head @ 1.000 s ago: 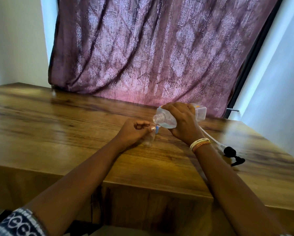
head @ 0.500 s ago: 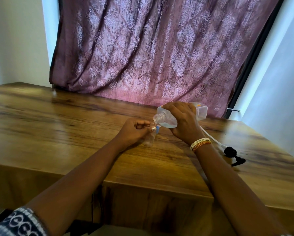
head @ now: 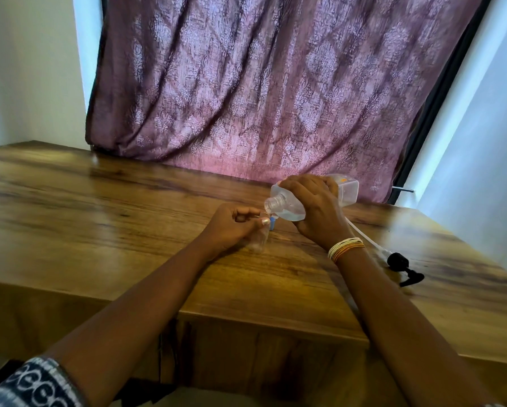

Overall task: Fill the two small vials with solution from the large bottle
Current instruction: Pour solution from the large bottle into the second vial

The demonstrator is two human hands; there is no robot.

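Head view, right hand: our right hand (head: 314, 211) grasps the large bottle (head: 290, 207) around its middle, fingers wrapped over the top. The bottle is tipped nearly flat, its open neck pointing left and a little down.

Head view, left hand: our left hand (head: 231, 227) pinches a small clear vial (head: 259, 237) near its top, the vial standing on the wooden table (head: 99, 218) just under the bottle's neck.

Head view, solution: clear liquid lies pooled along the low side of the bottle. We cannot make out a stream at the neck, nor how full the vial is.

Head view, blue piece: something small and blue (head: 273, 223) sits right beside the vial. We cannot tell whether it belongs to the second vial.

Head view, pump: a black pump head (head: 399, 264) with its white tube lies on the table to the right, well apart from the pour.

What has changed: very little. Against a second ago, both hands, the bottle's tilt and the vial sit in almost the same places.

What that means: we judge the pour into this vial is being held steady, slowly. The second vial is not yet served as far as we can see.

Risk: the neck is far wider than the vial's mouth, so more tilt could spill solution.
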